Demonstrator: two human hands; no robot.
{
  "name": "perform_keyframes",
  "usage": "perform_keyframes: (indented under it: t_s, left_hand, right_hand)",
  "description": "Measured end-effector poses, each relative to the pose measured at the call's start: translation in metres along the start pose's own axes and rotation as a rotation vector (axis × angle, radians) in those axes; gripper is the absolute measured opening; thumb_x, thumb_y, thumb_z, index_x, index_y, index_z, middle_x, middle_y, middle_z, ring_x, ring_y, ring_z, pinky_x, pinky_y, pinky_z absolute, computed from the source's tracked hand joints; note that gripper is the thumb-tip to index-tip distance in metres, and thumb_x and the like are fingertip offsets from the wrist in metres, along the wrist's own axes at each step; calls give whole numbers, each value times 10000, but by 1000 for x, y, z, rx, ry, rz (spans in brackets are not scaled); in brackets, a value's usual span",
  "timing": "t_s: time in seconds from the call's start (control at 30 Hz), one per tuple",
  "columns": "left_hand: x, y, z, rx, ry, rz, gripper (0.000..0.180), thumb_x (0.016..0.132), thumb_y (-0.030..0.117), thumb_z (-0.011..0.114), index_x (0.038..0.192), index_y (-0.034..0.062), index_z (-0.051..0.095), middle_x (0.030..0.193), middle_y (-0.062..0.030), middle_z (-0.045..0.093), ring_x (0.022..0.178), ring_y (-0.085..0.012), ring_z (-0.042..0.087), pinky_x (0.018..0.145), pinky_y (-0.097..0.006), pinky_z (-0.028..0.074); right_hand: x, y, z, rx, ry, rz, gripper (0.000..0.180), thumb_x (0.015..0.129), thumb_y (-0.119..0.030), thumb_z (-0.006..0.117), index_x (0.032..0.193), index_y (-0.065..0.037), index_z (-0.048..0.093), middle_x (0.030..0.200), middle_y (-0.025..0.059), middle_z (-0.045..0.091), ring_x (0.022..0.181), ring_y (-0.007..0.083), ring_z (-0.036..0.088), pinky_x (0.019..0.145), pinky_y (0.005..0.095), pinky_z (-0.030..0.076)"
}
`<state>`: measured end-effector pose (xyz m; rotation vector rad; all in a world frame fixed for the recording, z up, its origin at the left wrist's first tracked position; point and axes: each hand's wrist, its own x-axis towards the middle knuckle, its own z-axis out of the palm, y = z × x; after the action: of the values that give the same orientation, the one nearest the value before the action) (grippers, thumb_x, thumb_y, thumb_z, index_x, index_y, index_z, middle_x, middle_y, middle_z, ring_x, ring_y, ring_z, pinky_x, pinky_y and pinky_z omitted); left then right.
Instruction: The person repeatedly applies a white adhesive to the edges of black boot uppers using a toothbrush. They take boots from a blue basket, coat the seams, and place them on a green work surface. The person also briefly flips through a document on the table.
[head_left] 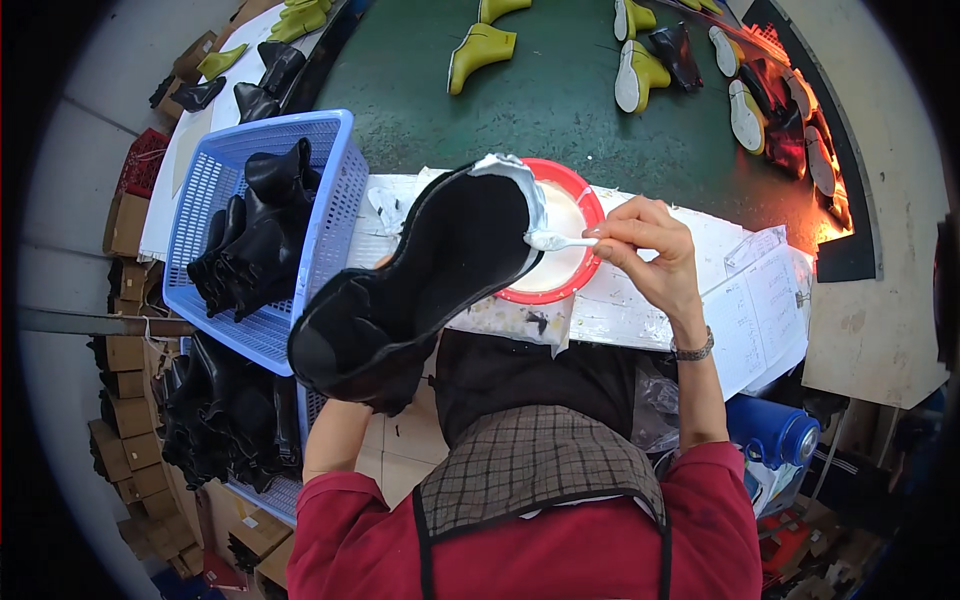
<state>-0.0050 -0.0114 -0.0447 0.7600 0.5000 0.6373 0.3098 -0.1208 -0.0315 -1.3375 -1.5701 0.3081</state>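
Note:
My left hand (383,261) is mostly hidden behind a black boot upper (450,240), with a bit of a finger showing at its edge. It holds the upper tilted above the bench, its dark, flat underside facing me. White paste (510,168) coats the rim at the upper's far end. Between the fingertips of my right hand (650,250) is pinched a small white-handled brush (560,241), its paste-covered tip at the coated rim. Behind the upper's end stands a red bowl (592,205) of white liquid, partly covered by it.
A blue basket (345,150) of black boot uppers stands at left, with more black uppers (225,410) below. Yellow boot forms (480,55) stand on the green conveyor (560,110); soled boots sit near an orange glow at right. Papers (750,320) and a blue jug (770,430) are right.

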Motion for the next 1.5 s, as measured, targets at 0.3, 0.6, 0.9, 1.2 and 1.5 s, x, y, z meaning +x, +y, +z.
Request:
perform_keyframes:
  t_s: [0.3, 0.6, 0.9, 1.2, 1.5]
  left_hand:
    - [35, 10, 18, 609, 118, 479, 411, 1077, 251, 561, 1331, -66, 629, 1166, -85, 723, 1016, -98, 651, 890, -221, 502]
    - [50, 28, 25, 961, 298, 828, 354, 1062, 195, 587, 1326, -32, 647, 1139, -85, 743, 964, -86, 662, 834, -213, 513]
    - [61, 42, 32, 1073, 341, 1029, 320, 1046, 164, 601, 1295, -24, 671, 1126, -115, 758, 979, -108, 684, 852, -242, 523]
    - [83, 70, 37, 1142, 410, 1384, 298, 1041, 148, 616, 1289, 0, 689, 1027, -81, 780, 807, -47, 659, 704, -182, 503]
    - [105, 80, 33, 1289, 490, 1681, 299, 1030, 143, 639, 1306, 40, 689, 890, -44, 763, 661, -36, 599, 579, -172, 443]
  right_hand:
    - [-3, -3, 11, 28, 10, 20, 161, 818, -109, 824, 977, -89, 806, 833, 6, 691, 740, 120, 558, 711, 290, 407]
    - [-2, -19, 24, 220, -38, 104, 99, 868, -55, 787, 960, -20, 793, 794, 51, 679, 672, 99, 561, 567, 260, 409]
    - [25, -13, 34, 121, 148, 25, 162, 833, -22, 813, 995, -22, 797, 877, 41, 673, 725, 87, 586, 601, 229, 431]
    - [6, -32, 40, 104, 26, -33, 170, 791, -32, 834, 956, -44, 796, 827, 39, 678, 700, 124, 645, 594, 263, 492]
    - [1, -65, 35, 128, -93, 115, 133, 813, -59, 828, 937, -29, 791, 801, 45, 686, 624, 112, 611, 533, 259, 467]
